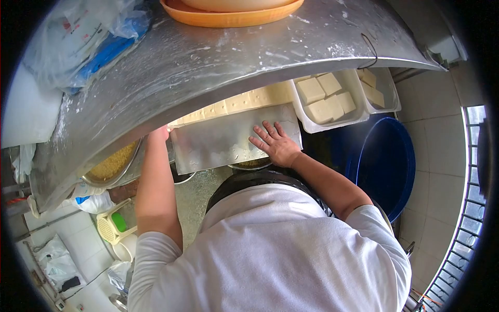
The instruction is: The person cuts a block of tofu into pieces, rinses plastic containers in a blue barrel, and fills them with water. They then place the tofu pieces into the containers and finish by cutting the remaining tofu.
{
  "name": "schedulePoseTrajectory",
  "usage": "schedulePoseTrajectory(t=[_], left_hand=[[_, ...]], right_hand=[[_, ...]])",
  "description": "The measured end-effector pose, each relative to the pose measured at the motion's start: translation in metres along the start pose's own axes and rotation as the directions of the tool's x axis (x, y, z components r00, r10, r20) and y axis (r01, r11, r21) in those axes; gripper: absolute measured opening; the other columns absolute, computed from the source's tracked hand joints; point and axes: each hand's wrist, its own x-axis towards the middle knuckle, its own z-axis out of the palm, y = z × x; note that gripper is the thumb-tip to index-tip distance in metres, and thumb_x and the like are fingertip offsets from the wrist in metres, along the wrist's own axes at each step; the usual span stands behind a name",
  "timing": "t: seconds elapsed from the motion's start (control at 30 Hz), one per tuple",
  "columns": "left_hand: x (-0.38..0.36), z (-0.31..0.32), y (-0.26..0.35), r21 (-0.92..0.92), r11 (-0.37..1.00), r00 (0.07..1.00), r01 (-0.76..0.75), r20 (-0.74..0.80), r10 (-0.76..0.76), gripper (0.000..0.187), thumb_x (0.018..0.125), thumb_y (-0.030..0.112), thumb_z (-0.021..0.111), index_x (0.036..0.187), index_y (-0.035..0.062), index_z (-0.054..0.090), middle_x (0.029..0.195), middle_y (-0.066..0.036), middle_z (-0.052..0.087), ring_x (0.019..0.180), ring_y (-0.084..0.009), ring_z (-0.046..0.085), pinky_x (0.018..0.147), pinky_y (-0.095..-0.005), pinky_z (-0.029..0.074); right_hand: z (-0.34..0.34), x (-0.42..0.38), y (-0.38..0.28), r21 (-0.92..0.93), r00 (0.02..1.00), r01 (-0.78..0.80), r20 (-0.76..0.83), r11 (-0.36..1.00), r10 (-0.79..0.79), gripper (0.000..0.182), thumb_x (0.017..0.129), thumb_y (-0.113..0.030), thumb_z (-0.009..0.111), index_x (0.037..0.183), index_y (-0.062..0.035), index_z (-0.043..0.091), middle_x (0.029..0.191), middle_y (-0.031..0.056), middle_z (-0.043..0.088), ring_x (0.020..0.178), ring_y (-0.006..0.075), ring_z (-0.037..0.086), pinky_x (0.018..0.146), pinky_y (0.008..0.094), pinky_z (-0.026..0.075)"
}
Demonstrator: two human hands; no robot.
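My right hand (pixel 280 148) lies with fingers spread on a flat metal sheet (pixel 218 140), near its right end. Along the sheet's far side runs a long pale slab of tofu (pixel 244 101) with small dimples in its top, partly covered by the steel surface above. My left hand (pixel 165 132) is at the sheet's left end, close to the slab. Its fingers are mostly hidden under the steel edge, so what it holds, if anything, does not show. Just right of the slab, a white tub (pixel 306 122) holds several cut tofu blocks (pixel 325 109).
A steel surface (pixel 208 62) overhangs the work, carrying an orange basin (pixel 234 20) and plastic bags (pixel 83 41). A second tub (pixel 390 106) with tofu stands right. Below it is a blue barrel (pixel 387 166). A metal bowl (pixel 86 181) of yellowish grains sits left.
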Motion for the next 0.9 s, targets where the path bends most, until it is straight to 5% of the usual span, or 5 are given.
schedulePoseTrajectory(t=[0.23,0.3,0.63,0.7,0.9], left_hand=[[-0.029,0.016,0.003,0.064,0.992,0.991,-0.112,-0.062,0.116,0.048,0.084,0.024,0.082,0.128,0.0139,0.066,0.119,-0.004,0.07,0.105,-0.0206,0.068,0.08,-0.0433,0.055],[-0.017,0.012,-0.007,0.033,0.94,0.94,-0.34,-0.006,0.34,0.051,0.084,0.022,0.083,0.13,0.0108,0.065,0.122,-0.006,0.069,0.11,-0.0219,0.067,0.088,-0.0407,0.054],[-0.043,0.024,0.009,0.19,0.932,0.944,-0.308,-0.06,0.325,0.06,0.083,0.024,0.084,0.136,0.0092,0.06,0.133,-0.007,0.064,0.121,-0.0228,0.062,0.093,-0.0412,0.052],[-0.071,0.034,0.027,0.346,0.911,0.963,-0.226,-0.064,0.263,0.064,0.082,0.028,0.085,0.137,0.0109,0.059,0.133,-0.006,0.063,0.12,-0.0226,0.062,0.091,-0.0425,0.052],[-0.036,0.02,0.0,0.186,0.945,0.953,-0.269,-0.092,0.289,0.064,0.084,0.03,0.083,0.139,0.0102,0.058,0.134,-0.005,0.064,0.119,-0.0224,0.062,0.092,-0.0414,0.051]], right_hand=[[0.002,0.0,0.0,0.005,1.0,0.002,-0.006,1.0,-0.002,0.068,0.101,-0.021,0.044,0.164,-0.0282,0.02,0.172,0.0105,0.013,0.157,0.0385,0.015,0.126,0.0602,0.014],[0.002,0.001,0.0,0.007,1.0,0.003,-0.012,1.0,-0.003,0.068,0.101,-0.021,0.044,0.164,-0.0281,0.02,0.172,0.0106,0.014,0.157,0.0386,0.015,0.125,0.0603,0.014],[0.001,0.001,0.0,-0.018,1.0,0.01,-0.019,1.0,-0.01,0.067,0.101,-0.021,0.043,0.164,-0.0273,0.021,0.171,0.0112,0.016,0.156,0.0393,0.016,0.125,0.0607,0.016],[0.0,0.001,0.0,-0.016,1.0,0.009,-0.013,1.0,-0.009,0.067,0.101,-0.021,0.043,0.164,-0.0273,0.021,0.171,0.0112,0.016,0.156,0.0393,0.016,0.125,0.0607,0.016],[0.002,0.001,0.0,-0.016,1.0,0.007,-0.012,1.0,-0.008,0.066,0.101,-0.022,0.043,0.164,-0.0274,0.021,0.171,0.0115,0.015,0.156,0.0395,0.016,0.125,0.0608,0.016]])
